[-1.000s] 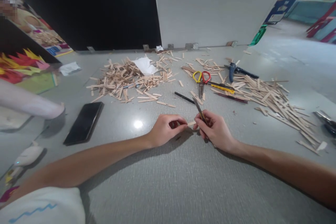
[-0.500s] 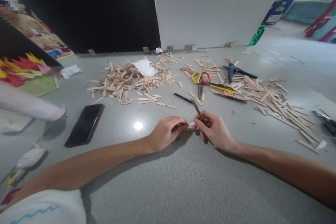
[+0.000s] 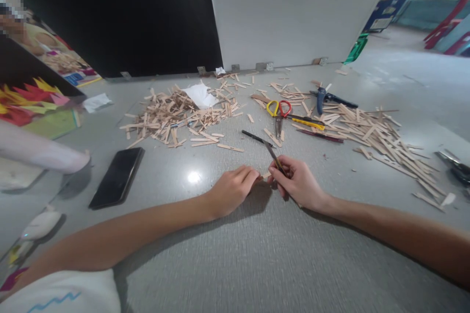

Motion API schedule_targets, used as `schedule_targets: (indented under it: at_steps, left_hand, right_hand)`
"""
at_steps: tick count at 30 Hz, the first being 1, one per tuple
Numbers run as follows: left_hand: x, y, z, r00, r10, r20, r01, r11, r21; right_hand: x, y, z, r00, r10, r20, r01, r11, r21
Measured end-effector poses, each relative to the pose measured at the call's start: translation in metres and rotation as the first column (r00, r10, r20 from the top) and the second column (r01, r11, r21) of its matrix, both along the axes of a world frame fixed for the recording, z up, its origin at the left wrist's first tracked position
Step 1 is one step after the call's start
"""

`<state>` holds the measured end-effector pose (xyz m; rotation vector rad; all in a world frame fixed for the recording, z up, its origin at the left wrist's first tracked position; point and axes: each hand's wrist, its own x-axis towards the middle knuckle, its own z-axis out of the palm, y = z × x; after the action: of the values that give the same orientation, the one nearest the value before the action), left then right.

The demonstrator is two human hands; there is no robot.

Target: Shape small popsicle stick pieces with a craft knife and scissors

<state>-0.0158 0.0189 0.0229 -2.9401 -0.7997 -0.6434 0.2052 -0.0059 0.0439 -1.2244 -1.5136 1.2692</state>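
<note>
My left hand (image 3: 235, 188) is closed, its fingertips pinching one end of a short, flat wooden stick (image 3: 265, 175). Close by on the right, my right hand (image 3: 303, 183) wraps round a slim craft knife (image 3: 274, 157) whose grey blade points up and away from me. The thumb and fingers of that hand also touch the stick's other end. Just beyond the blade lies a black pen-like rod (image 3: 253, 135). Scissors (image 3: 279, 115) with one yellow and one red handle rest farther back.
Wooden stick pieces (image 3: 165, 117) form a heap at the back left; longer sticks (image 3: 382, 132) spread at right. Blue-handled pliers (image 3: 321, 100) and a yellow cutter (image 3: 308, 123) lie behind my right hand. A phone (image 3: 117, 176) is at left. Upright panels (image 3: 293, 14) border the table.
My left hand has rolled over the stick, so its knuckles now face up and hide more of the fingertips. My right hand keeps its hold on the craft knife. The view has shifted slightly.
</note>
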Motion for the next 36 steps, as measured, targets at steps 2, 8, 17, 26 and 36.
schedule_targets:
  at_steps: [2,8,17,26,36]
  left_hand:
    - [-0.001,-0.001,0.001,0.999,-0.005,-0.049,0.005,1.0,0.005]
    - [-0.001,-0.002,0.005,0.987,0.013,-0.158,-0.02,0.999,-0.039]
    - [0.0,-0.001,-0.004,0.993,0.067,-0.102,-0.086,0.977,-0.194]
    - [0.001,-0.001,-0.008,0.991,0.113,0.066,-0.088,0.947,-0.308]
    - [-0.001,0.0,0.001,0.961,0.172,0.219,-0.058,0.893,-0.447]
  right_hand:
    - [0.0,0.001,-0.002,1.0,0.005,0.006,-0.005,1.0,0.005]
    - [0.001,0.003,-0.004,1.0,0.019,0.02,-0.019,1.0,0.007]
    - [0.001,0.001,-0.002,0.999,0.035,0.033,-0.036,0.999,0.029]
    - [0.0,0.0,0.0,0.999,0.039,0.023,-0.04,0.998,0.052]
    - [0.001,0.001,-0.002,1.0,-0.012,-0.022,0.013,0.998,0.065]
